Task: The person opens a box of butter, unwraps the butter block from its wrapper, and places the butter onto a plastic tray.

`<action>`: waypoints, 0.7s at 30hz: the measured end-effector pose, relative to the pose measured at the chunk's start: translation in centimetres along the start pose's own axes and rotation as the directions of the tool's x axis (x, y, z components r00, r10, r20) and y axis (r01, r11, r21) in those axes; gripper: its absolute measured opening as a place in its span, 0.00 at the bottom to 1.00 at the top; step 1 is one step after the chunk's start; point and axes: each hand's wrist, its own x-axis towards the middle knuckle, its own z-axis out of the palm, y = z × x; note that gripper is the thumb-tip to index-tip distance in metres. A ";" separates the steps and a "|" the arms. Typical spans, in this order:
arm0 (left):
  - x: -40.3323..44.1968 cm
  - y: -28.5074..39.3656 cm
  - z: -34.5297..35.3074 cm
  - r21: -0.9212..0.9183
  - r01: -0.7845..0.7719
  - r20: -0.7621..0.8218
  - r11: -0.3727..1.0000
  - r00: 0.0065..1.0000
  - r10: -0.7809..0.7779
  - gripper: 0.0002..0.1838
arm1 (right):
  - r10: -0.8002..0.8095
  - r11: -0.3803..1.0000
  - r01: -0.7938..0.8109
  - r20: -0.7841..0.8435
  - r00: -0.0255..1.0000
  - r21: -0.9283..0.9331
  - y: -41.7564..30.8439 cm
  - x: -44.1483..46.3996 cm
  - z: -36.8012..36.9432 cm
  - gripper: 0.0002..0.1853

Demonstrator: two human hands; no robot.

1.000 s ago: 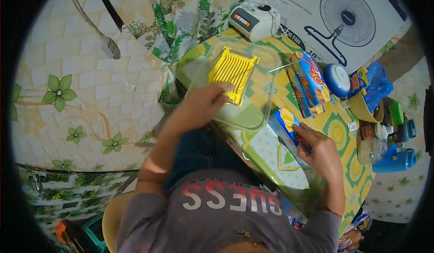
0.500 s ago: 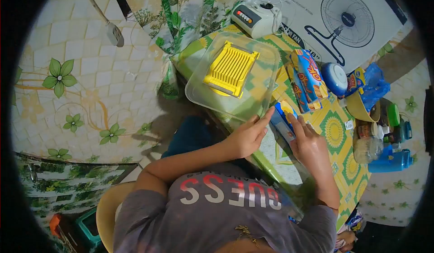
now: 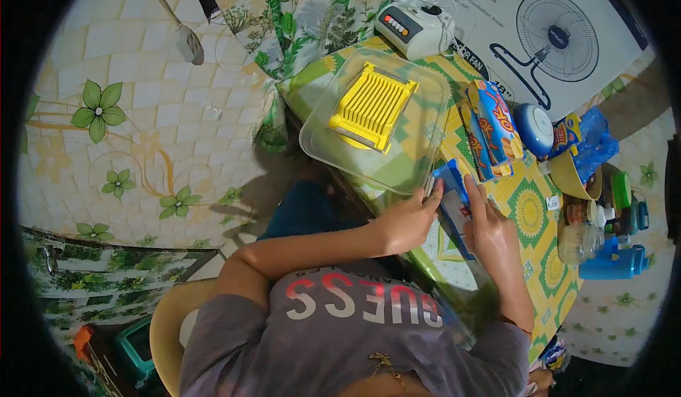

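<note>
My left hand (image 3: 410,221) is closed, with a small pale item pinched at its fingertips, too small to identify, beside the near corner of a clear plastic tray (image 3: 319,147). My right hand (image 3: 489,232) grips the right side of a narrow blue packet (image 3: 452,217), its index finger stretched along the edge. Both hands are close together at the packet's upper end. On the clear tray rests a yellow slicer (image 3: 374,106) with parallel slats, beyond my left hand.
Blue and red snack packs (image 3: 493,131) lie behind the packet. Further right are a blue bowl (image 3: 533,129), a yellow bowl (image 3: 573,175), a clear jar (image 3: 580,244) and a blue bottle (image 3: 616,261). A white appliance (image 3: 415,29) and a fan box (image 3: 525,35) stand behind.
My left hand has left the slicer and come down and right to the blue packet. The yellow picture on the packet no longer shows. My right hand stays at the packet.
</note>
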 end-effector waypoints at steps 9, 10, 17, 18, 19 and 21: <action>0.0 1.1 -0.7 0.085 0.025 0.011 0.996 1.000 -0.026 0.35 | 0.352 0.807 -0.454 0.310 0.883 0.379 0.6 1.0 -4.4 0.30; 0.0 1.2 -0.7 0.095 0.031 0.019 0.995 0.999 -0.033 0.35 | 0.288 0.719 -0.400 0.280 0.916 0.569 2.1 0.9 -3.5 0.31; 0.2 1.8 -2.1 0.267 0.040 0.015 0.963 0.999 -0.046 0.38 | 0.246 0.458 -0.438 0.364 0.898 0.773 8.1 0.9 -1.3 0.31; 0.2 2.0 -2.4 0.291 0.042 0.015 0.956 0.999 -0.049 0.38 | 0.264 0.522 -0.455 0.371 0.890 0.721 7.7 0.9 -1.0 0.30; 0.3 2.2 -2.8 0.301 0.053 0.031 0.952 0.997 -0.065 0.38 | 0.282 0.582 -0.470 0.378 0.882 0.663 7.4 0.9 -0.6 0.29; 0.3 2.3 -3.4 0.324 0.075 0.060 0.943 0.993 -0.100 0.38 | 0.223 0.562 -0.440 0.383 0.896 0.701 6.5 1.0 1.3 0.25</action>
